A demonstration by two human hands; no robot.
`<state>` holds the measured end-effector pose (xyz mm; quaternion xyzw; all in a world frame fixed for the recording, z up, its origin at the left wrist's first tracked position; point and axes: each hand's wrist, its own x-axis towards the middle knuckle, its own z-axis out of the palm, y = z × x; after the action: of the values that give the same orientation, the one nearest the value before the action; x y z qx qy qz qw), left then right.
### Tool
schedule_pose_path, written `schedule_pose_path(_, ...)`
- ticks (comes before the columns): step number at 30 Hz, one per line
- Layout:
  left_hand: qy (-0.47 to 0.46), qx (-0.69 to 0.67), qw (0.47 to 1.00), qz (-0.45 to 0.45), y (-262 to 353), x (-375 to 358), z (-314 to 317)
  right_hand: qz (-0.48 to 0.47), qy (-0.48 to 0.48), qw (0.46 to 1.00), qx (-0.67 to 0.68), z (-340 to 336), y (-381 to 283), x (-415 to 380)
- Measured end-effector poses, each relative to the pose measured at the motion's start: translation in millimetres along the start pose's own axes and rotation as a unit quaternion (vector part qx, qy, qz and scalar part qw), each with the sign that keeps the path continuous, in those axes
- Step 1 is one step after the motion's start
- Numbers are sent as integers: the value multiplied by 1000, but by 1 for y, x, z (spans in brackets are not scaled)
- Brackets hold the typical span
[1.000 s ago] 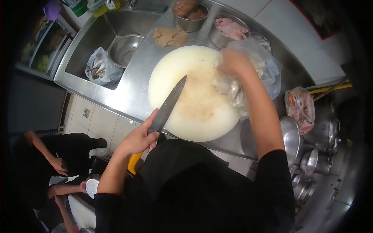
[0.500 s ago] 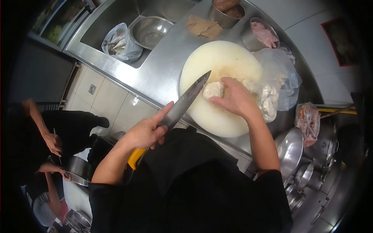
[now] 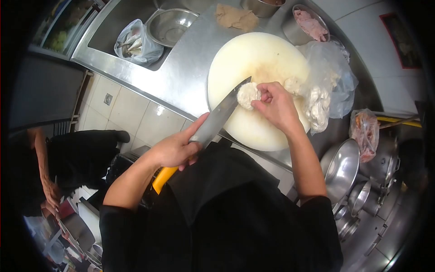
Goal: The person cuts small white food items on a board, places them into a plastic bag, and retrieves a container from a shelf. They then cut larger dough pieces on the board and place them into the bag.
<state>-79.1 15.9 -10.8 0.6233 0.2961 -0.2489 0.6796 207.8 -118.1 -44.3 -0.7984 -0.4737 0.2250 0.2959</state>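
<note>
My left hand (image 3: 177,149) is wrapped round the yellow handle (image 3: 164,177) of a large kitchen knife (image 3: 218,119), its index finger stretched along the blade. The blade slants up to the right over the edge of a round white cutting board (image 3: 247,50), its tip beside a pale, rough, dough-like round lump (image 3: 247,95). My right hand (image 3: 275,100) pinches that lump at its right edge, thumb below and fingers above. A smaller pale piece (image 3: 292,85) lies on the board behind my right hand. More pale stuff in clear plastic (image 3: 318,106) rests at the board's right edge.
A steel sink at upper left holds a bag of fish (image 3: 136,44) and a steel bowl (image 3: 171,28). Brown paper (image 3: 236,18) and a container of pink meat (image 3: 311,25) stand behind the board. Steel bowls (image 3: 340,170) are at right. A co-worker's hand (image 3: 51,192) shows at lower left.
My right hand has closed from a spread grasp to a pinch on the pale lump, which now shows a rounder face. The knife tip has shifted slightly right and up.
</note>
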Motion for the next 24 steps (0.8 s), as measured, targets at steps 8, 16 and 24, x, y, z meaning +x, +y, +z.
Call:
schedule_pose_path(8, -29, -29, 999, 29, 7, 31, 8, 0, 15, 1000, 10, 5, 5, -1)
schedule_pose_path(16, 141, 452, 880, 32, 59, 17, 18, -34, 70, 992, -97, -16, -15, -15)
schedule_pose_path(24, 144, 520, 842, 2, 53, 41, 15, -193, -21, 979, -60, -12, -8, 4)
